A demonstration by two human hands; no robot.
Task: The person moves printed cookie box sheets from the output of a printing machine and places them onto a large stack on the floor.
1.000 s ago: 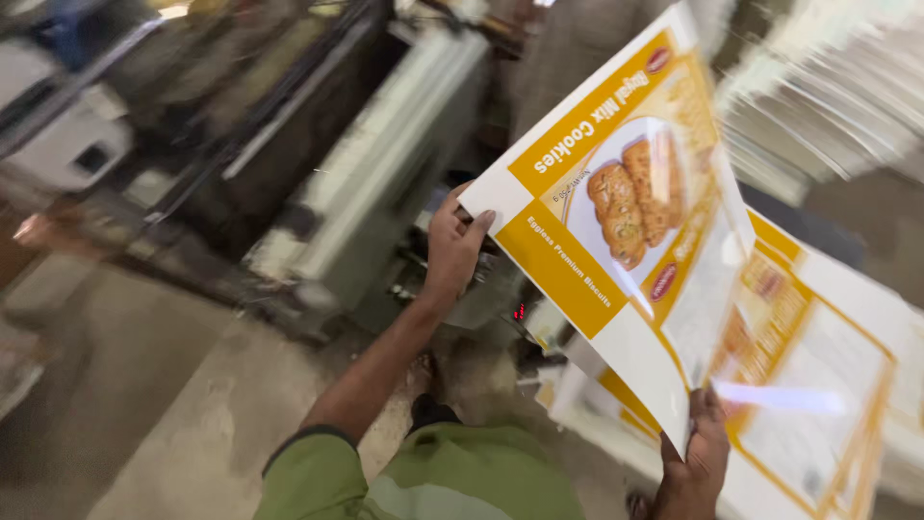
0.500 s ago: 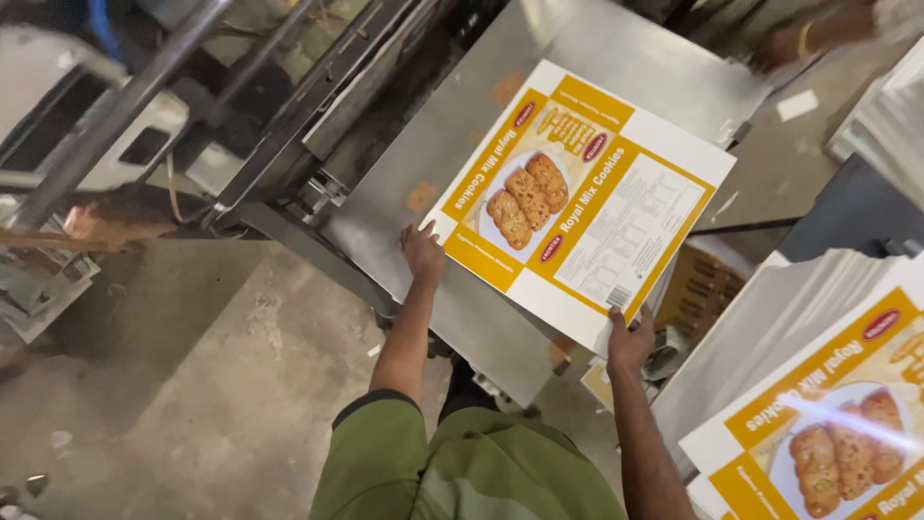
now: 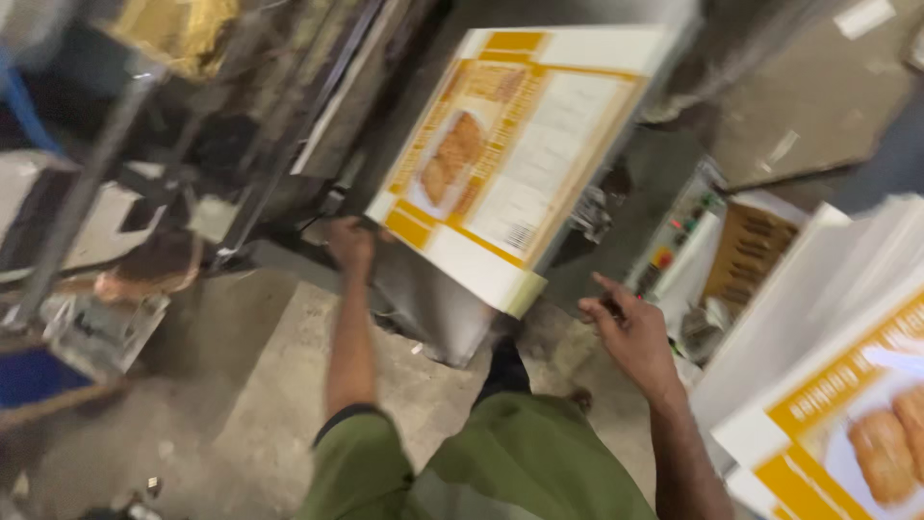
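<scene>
His left hand [image 3: 351,243] grips the corner of a printed cardboard sheet [image 3: 525,154] lying on the machine [image 3: 289,116]; his right hand [image 3: 630,332] hangs open, empty, just beside it.

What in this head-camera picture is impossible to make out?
- Left hand: fingertips sit at the printed sheet's corner; motion blur hides whether they grip it.
- Right hand: open and clear of the sheet; its palm faces away.
- Stack of sheets: cut off by the right edge.
- Control buttons: too small and blurred.
</scene>
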